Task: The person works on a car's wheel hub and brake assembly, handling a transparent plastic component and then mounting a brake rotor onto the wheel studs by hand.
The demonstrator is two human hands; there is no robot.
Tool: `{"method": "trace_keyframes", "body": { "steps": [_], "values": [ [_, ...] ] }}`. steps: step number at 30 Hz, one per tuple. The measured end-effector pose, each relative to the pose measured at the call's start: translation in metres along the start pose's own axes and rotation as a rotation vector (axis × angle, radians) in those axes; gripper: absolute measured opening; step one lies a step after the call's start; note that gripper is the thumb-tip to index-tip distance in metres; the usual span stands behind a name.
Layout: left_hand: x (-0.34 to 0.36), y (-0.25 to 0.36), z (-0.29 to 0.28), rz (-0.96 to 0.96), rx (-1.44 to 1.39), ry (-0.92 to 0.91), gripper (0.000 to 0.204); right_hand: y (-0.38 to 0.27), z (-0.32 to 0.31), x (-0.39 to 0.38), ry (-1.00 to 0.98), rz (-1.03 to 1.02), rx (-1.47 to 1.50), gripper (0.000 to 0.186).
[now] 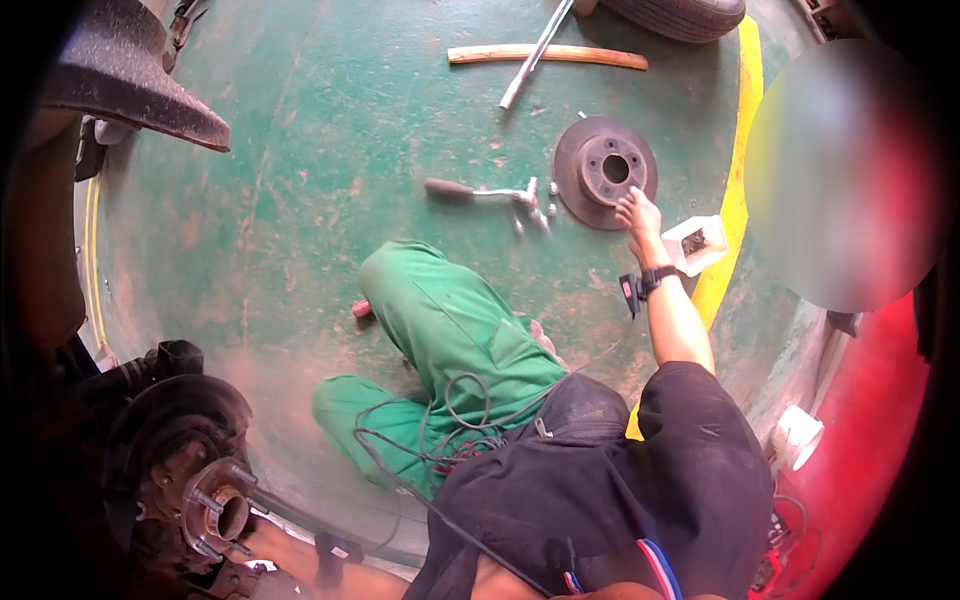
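My right hand point(641, 220) reaches forward to a dark brown brake disc point(577, 180) lying flat on the green floor. Its fingers are stretched out, with the tips over the disc's near right edge. Beside that wrist stands a small white container point(676, 241) with dark bits inside. At the lower left my left hand point(258, 543) is against a wheel hub point(197, 518) with protruding studs; the hub hides its fingers. Left of the disc lies a dark-handled ratchet wrench point(490, 192), with several small metal pieces point(540, 217), probably sockets or nuts, around its head.
A wooden strip point(600, 57) lies far ahead, crossed by a metal bar point(530, 72). Behind them is a tyre point(680, 14). A dark cable point(385, 470) loops over my green trousers. A yellow floor line point(738, 170) runs along the right, near a white cylindrical object point(797, 438).
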State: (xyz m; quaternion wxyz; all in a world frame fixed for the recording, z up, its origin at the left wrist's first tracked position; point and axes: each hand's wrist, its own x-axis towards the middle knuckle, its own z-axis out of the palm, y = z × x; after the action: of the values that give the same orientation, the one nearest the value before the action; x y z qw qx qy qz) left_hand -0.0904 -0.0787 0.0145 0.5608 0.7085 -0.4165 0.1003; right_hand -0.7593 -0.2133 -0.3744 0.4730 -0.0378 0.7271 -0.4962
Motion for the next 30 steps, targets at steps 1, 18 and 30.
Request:
{"method": "trace_keyframes", "body": {
  "steps": [1, 18, 30],
  "values": [
    [0.001, -0.001, 0.001, -0.009, 0.002, 0.001, 0.037, 0.009, 0.008, 0.023, -0.029, -0.140, -0.265, 0.054],
    [0.010, 0.017, -0.038, -0.347, -0.269, 0.214, 0.044, -0.025, 0.101, 0.026, -0.380, -0.260, -0.897, 0.051],
    [-0.003, 0.008, -0.050, -0.439, -0.553, 0.256, 0.044, -0.083, 0.058, -0.043, -0.131, -0.241, -0.678, 0.076]
  ]
}}
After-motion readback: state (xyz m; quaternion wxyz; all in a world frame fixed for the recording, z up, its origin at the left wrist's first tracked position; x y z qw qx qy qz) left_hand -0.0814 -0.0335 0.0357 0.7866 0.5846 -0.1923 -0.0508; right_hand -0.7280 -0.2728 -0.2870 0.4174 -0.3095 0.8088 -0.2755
